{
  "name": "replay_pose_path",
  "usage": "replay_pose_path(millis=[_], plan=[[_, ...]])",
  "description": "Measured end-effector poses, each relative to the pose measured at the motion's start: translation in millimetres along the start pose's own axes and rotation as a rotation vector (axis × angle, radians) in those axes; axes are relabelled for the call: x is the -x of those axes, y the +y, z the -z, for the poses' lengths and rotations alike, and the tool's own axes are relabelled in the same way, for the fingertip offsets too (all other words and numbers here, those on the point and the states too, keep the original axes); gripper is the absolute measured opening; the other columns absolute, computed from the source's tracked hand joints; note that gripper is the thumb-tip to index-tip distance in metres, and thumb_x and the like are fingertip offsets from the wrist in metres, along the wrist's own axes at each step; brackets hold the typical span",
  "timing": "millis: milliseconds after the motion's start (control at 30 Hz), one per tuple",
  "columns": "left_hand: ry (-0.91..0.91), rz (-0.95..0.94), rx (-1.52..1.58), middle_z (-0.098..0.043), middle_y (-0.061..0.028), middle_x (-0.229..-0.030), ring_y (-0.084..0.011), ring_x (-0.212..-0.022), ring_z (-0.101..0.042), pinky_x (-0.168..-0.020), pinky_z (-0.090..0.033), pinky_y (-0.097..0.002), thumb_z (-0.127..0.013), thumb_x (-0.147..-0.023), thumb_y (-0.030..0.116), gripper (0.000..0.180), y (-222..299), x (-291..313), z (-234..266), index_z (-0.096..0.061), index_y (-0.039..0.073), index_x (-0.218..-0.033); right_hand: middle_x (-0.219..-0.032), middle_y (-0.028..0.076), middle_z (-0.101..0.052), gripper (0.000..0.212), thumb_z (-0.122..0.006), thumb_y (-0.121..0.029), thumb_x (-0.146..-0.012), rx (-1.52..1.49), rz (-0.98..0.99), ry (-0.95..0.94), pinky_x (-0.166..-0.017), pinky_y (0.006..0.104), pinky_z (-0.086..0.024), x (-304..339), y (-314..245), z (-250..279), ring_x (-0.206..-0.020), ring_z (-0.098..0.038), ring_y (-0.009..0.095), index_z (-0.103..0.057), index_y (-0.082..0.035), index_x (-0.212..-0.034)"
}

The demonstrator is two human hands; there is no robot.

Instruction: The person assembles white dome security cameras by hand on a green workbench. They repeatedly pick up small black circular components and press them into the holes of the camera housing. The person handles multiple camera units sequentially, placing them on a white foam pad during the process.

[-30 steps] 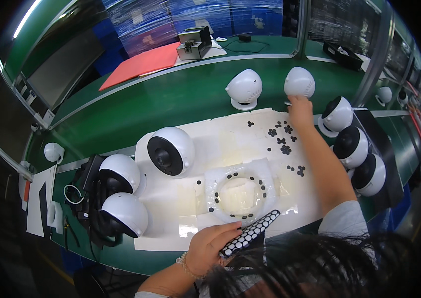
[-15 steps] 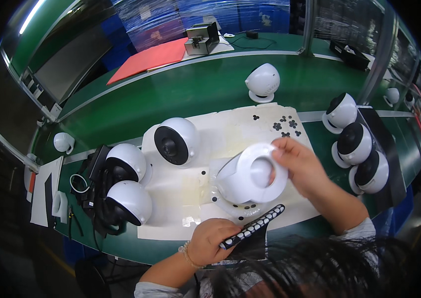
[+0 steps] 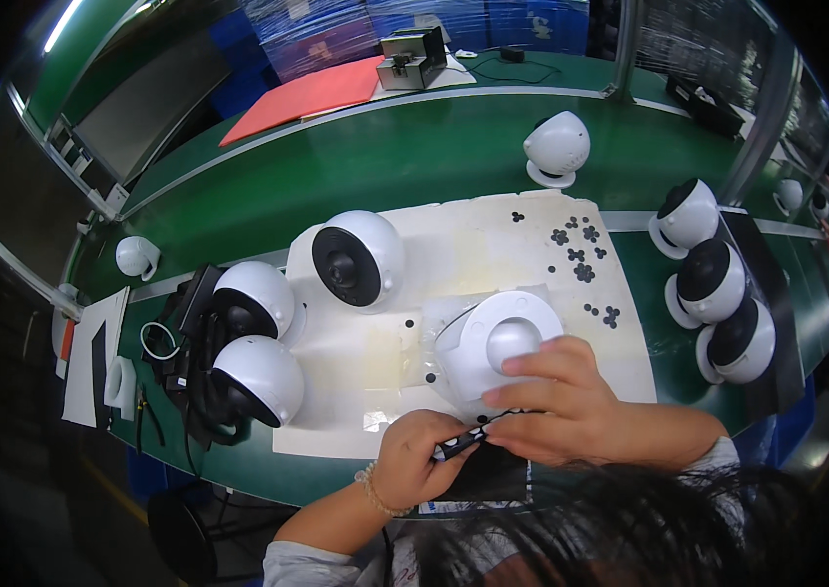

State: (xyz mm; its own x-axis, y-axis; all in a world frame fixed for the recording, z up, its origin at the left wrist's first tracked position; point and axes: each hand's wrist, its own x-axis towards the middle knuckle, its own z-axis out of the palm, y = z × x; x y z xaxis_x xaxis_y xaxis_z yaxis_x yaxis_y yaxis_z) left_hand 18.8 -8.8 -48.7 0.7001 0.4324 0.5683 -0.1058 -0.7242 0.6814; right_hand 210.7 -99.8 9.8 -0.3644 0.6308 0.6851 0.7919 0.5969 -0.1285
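Observation:
My left hand [image 3: 422,460] is closed around one end of a black strip with white round spots [image 3: 460,445], held over the front edge of the work mat. The fingers of my right hand [image 3: 556,401] reach across its other end, with the thumb below; they cover that end. Just beyond, a white round camera [image 3: 473,362] lies on clear bubble wrap, its ring-shaped base [image 3: 537,309] facing up. My right fingertips overlap the base's near edge; whether they touch it I cannot tell. Small black round pads [image 3: 583,272] lie in clusters on the mat's right side.
Another white camera [image 3: 372,259] with a black front stands on the cream mat [image 3: 336,382]. Two more [image 3: 263,377] sit left beside black cables [image 3: 194,391], several [image 3: 713,279] at the right, one [image 3: 558,147] at the back. Pliers [image 3: 147,421] lie far left.
My right hand has let go of the white camera's base and come down toward me to the spotted strip. The camera now rests on the bubble wrap. My left hand keeps its hold.

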Motion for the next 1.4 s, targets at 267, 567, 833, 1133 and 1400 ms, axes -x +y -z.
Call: replay_pose_path(millis=[267, 567, 833, 1133, 1400], plan=[[0.026, 0.026, 0.006, -0.058, -0.0118, -0.071, -0.0296, -0.061, -0.057, -0.054, -0.044, -0.0355, -0.068, -0.066, 0.005, 0.022, -2, 2, 1, -0.055, 0.004, -0.083, -0.099, -0.004, -0.06, 0.021, -0.058, -0.013, -0.073, -0.077, -0.017, 0.082, -0.077, 0.0303, -0.033, 0, -4, -11, -0.097, -0.053, 0.013, -0.063, -0.015, -0.093], [0.003, 0.042, -0.024, -0.058, -0.0116, -0.073, -0.0289, -0.062, -0.056, -0.055, -0.045, -0.035, -0.065, -0.065, 0.004, 0.022, -1, 1, 3, -0.056, 0.003, -0.085, -0.097, 0.003, -0.059, 0.03, -0.061, -0.005, -0.072, -0.313, 0.043, 0.068, -0.067, 0.028, -0.039, 7, -9, -17, -0.087, -0.056, 0.016, -0.059, -0.01, -0.101], [-0.035, -0.02, -0.074, -0.06, -0.0109, -0.078, -0.0275, -0.068, -0.058, -0.059, -0.046, -0.0345, -0.063, -0.061, 0.002, 0.026, -6, 4, 1, -0.059, 0.004, -0.087, -0.099, 0.007, -0.057, 0.044, -0.061, 0.003, -0.072, -0.588, -0.055, -0.005, -0.072, 0.0327, -0.041, -2, -7, -20, -0.088, -0.056, 0.023, -0.051, -0.007, -0.113], [-0.05, -0.124, -0.171, -0.051, -0.0152, -0.122, -0.022, -0.068, -0.058, -0.06, -0.047, -0.0308, -0.062, -0.055, 0.005, 0.035, -6, 0, -2, -0.062, 0.003, -0.089, -0.108, 0.012, -0.046, 0.059, -0.052, 0.008, -0.078, -0.702, -0.522, 0.328, -0.071, 0.0249, -0.043, -6, 41, -9, -0.082, -0.055, 0.013, -0.026, -0.003, -0.13], [-0.131, -0.179, -0.211, -0.049, -0.0155, -0.124, -0.0212, -0.065, -0.057, -0.059, -0.045, -0.0312, -0.06, -0.062, 0.014, 0.034, -9, 4, 2, -0.062, 0.003, -0.093, -0.111, 0.014, -0.043, 0.059, -0.051, 0.008, -0.079, -0.767, -0.67, 0.29, -0.068, 0.0221, -0.041, -9, 47, -3, -0.082, -0.055, 0.01, -0.024, -0.003, -0.131]])
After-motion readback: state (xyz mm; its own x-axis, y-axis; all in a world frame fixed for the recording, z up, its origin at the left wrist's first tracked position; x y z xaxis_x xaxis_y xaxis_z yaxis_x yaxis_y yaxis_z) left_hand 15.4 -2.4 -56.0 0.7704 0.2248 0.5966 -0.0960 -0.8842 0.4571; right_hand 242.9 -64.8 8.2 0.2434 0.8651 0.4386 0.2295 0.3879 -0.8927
